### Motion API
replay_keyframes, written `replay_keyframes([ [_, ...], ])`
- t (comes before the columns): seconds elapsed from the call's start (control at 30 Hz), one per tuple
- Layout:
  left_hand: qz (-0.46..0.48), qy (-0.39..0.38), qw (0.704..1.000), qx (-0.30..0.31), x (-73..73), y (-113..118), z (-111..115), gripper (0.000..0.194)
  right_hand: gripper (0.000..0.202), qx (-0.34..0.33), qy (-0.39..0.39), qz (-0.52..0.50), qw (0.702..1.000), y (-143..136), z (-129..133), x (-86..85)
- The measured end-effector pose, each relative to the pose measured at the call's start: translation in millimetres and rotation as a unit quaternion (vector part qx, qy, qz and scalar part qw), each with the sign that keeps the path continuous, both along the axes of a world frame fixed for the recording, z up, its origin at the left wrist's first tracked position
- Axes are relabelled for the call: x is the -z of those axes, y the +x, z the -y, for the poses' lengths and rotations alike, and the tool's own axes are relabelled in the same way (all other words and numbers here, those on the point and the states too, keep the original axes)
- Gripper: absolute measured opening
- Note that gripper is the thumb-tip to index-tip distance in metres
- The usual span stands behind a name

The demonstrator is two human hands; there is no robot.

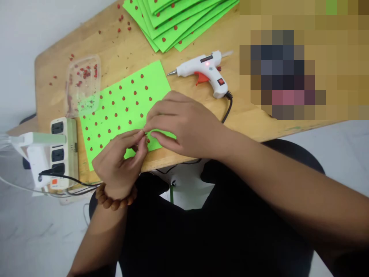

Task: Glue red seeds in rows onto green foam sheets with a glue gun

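My left hand (119,156), with a brown bead bracelet (115,203) at the wrist, is closed in a pinch over the near edge of a bright green sheet (111,123). A tiny dark bit shows at its fingertips, too small to name. My right hand (181,125) meets those fingertips from the right, its fingers curled towards its thumb; what they grip is hidden. Small red-brown pieces (115,114) sit in rows on the sheet. A white hot glue gun (201,69) with a red trigger lies beyond my right hand, nozzle pointing left.
A clear plastic container (68,84) with red pieces overlaps the sheet's far left corner. Left of the sheet is a power strip (73,154) with plugs and cables. Stacked green sheets (184,34) lie at the back, and loose red pieces (119,30) dot the wooden table (57,54).
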State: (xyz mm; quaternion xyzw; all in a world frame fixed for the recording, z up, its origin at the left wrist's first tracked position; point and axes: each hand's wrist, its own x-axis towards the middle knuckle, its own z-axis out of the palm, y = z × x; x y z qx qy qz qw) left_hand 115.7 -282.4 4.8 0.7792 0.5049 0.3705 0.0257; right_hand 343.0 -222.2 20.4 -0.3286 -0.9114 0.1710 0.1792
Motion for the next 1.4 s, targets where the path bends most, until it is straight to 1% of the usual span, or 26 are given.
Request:
replay_keyframes([
  [0.1,0.03,0.003,1.0,0.009,2.4,3,4,0.015,0.045,-0.013,0.006,-0.017,1.0,0,0,2.4],
  [0.17,0.031,-0.008,0.999,0.01,3.9,2,4,0.016,0.041,-0.008,0.018,-0.044,0.999,-1,-1,8.2],
  [0.23,0.032,-0.014,0.999,0.019,6.2,-1,3,0.015,0.037,-0.004,0.04,-0.092,0.995,-2,-2,16.8],
  [0.37,0.072,-0.002,0.997,0.025,12.1,-3,-1,0.012,0.026,-0.003,0.097,-0.217,0.971,-5,-5,32.8],
  [0.43,0.089,-0.011,0.996,0.012,13.9,-2,-1,0.009,0.018,-0.008,0.11,-0.248,0.962,-5,-6,35.8],
  [0.47,0.095,-0.017,0.995,0.005,14.2,-1,0,0.008,0.016,-0.008,0.108,-0.248,0.963,-5,-6,35.8],
  [0.6,0.102,-0.037,0.994,-0.011,13.4,2,1,0.006,0.017,0.012,0.071,-0.198,0.978,-4,-4,31.2],
  [0.8,0.122,-0.02,0.992,0.031,14.7,6,0,0.018,0.019,0.032,0.062,-0.182,0.981,-6,-2,28.4],
  [0.87,0.114,-0.011,0.993,0.026,14.4,5,-2,0.018,0.019,0.03,0.058,-0.16,0.985,-5,-4,26.6],
  [0.9,0.095,-0.004,0.995,0.021,14.0,5,-3,0.017,0.019,0.028,0.049,-0.14,0.989,-4,-5,25.3],
  [0.97,0.026,0.01,0.999,0.018,13.4,3,-6,0.015,0.021,0.041,0.014,-0.085,0.995,0,-9,22.2],
  [1.03,-0.056,0.02,0.998,0.028,14.3,0,-9,0.015,0.026,0.075,-0.027,-0.025,0.996,6,-14,19.9],
  [1.1,-0.106,0.026,0.993,0.037,16.8,-1,-11,0.013,0.03,0.106,-0.058,0.02,0.992,11,-18,19.1],
  [1.2,-0.14,0.039,0.988,0.045,21.9,0,-11,0.011,0.032,0.106,-0.078,0.045,0.99,15,-22,20.6],
  [1.3,-0.159,0.052,0.985,0.05,25.5,4,-11,0.011,0.032,0.094,-0.075,0.044,0.992,15,-22,23.0],
  [1.4,-0.173,0.058,0.982,0.048,26.5,7,-11,0.012,0.033,0.099,-0.075,0.046,0.991,13,-21,24.3],
])
